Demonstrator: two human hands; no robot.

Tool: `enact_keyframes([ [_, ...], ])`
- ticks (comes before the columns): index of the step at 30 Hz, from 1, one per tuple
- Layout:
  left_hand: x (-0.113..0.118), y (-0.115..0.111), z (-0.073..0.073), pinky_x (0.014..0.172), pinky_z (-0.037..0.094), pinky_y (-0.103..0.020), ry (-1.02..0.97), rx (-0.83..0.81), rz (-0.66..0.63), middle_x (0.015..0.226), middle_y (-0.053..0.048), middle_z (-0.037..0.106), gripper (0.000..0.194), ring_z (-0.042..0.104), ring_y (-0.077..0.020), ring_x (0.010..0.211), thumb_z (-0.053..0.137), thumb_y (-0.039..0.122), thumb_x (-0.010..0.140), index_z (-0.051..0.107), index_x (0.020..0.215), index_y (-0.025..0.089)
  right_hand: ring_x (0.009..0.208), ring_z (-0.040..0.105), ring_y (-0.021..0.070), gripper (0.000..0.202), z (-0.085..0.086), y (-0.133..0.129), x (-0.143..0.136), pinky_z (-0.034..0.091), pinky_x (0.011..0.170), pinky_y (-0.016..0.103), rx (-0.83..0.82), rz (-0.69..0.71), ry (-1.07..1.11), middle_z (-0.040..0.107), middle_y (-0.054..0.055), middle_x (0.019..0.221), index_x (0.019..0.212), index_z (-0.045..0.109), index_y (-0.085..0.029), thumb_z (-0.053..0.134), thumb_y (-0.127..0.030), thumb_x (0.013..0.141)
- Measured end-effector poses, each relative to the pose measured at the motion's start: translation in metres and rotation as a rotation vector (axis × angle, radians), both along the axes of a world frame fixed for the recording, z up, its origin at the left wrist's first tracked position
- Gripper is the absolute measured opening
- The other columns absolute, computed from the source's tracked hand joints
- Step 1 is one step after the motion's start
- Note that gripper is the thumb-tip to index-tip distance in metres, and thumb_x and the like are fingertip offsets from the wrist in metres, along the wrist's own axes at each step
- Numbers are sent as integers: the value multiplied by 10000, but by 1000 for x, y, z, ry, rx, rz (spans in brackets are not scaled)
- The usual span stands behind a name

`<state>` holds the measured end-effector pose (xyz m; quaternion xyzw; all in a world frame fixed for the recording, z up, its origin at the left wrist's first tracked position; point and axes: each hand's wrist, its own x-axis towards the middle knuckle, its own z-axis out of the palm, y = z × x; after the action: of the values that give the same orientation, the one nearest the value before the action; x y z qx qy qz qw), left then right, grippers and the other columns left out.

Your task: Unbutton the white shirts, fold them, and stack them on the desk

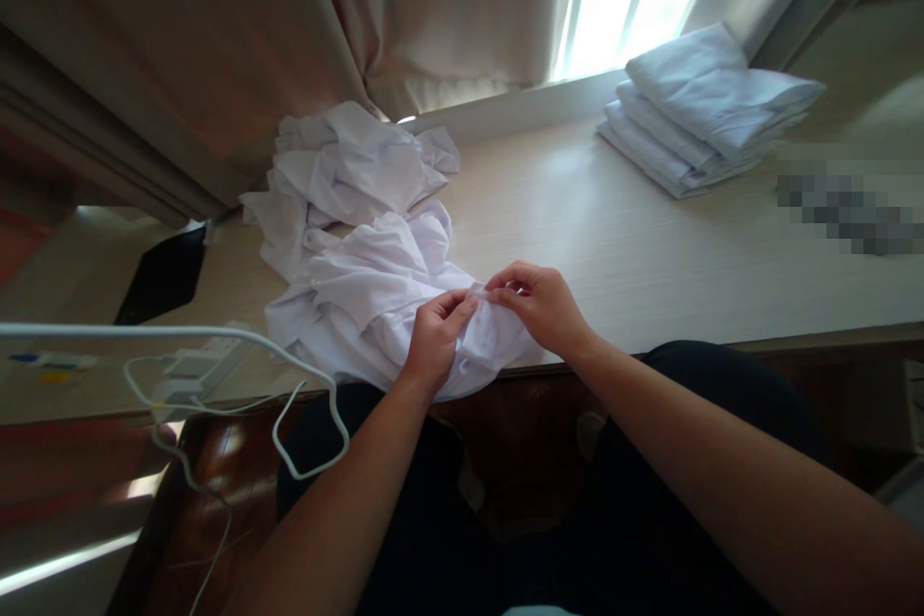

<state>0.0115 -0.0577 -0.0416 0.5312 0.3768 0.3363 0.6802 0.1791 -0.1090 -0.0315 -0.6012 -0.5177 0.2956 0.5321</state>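
The left hand [433, 335] and right hand [543, 306] pinch a bit of white cloth [382, 284], close together. Its bulk sprawls leftward, long axis roughly crosswise, nearer the left hand.

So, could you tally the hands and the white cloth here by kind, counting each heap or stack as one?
Hands: 2, left hand and right hand
Held white cloth: 1
Crumpled white heap behind it: 1
Folded white stack: 1
Total: 5
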Motion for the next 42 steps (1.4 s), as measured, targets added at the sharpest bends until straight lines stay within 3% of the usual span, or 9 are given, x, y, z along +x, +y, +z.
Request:
enact_keyframes([
  [5,3,-1,3,755,483,-265,62,93,-3,930,-50,726,301,630,-165,830,698,381,821,738,1030,168,733,582,144,83,0,0,1,448,714,276,-33,3,-14,702,2,813,842,746,-206,680,-212,791],
  [9,4,-4,8,796,484,-275,133,219,-6,942,-52,730,288,635,-176,872,669,369,848,738,1044,169,711,590,142,230,-1,0,4,462,703,278,-93,21,-1,710,16,850,1003,744,-205,695,-231,779],
  [12,5,-5,11,826,490,-292,158,263,0,966,-61,736,280,643,-193,905,668,368,847,742,1022,162,719,596,146,182,0,0,6,460,708,281,-98,44,-18,723,17,844,959,757,-207,677,-232,797],
  [16,6,-6,10,847,494,-310,171,257,43,991,-75,741,289,653,-212,926,691,382,824,747,999,159,704,594,149,106,1,1,6,452,690,284,-94,33,-14,729,13,814,866,751,-202,671,-222,798],
  [25,4,-3,-3,719,480,-262,152,120,118,865,-54,737,302,634,-160,766,753,398,761,749,926,146,787,588,153,73,-13,8,1,443,737,285,-52,6,-96,682,15,836,839,714,-197,659,-184,793],
  [42,8,-11,7,735,481,-257,234,322,137,843,-40,734,231,634,-169,780,727,380,790,753,877,167,708,590,147,74,-11,10,13,446,652,262,-136,121,9,689,15,772,801,704,-177,669,-223,756],
])
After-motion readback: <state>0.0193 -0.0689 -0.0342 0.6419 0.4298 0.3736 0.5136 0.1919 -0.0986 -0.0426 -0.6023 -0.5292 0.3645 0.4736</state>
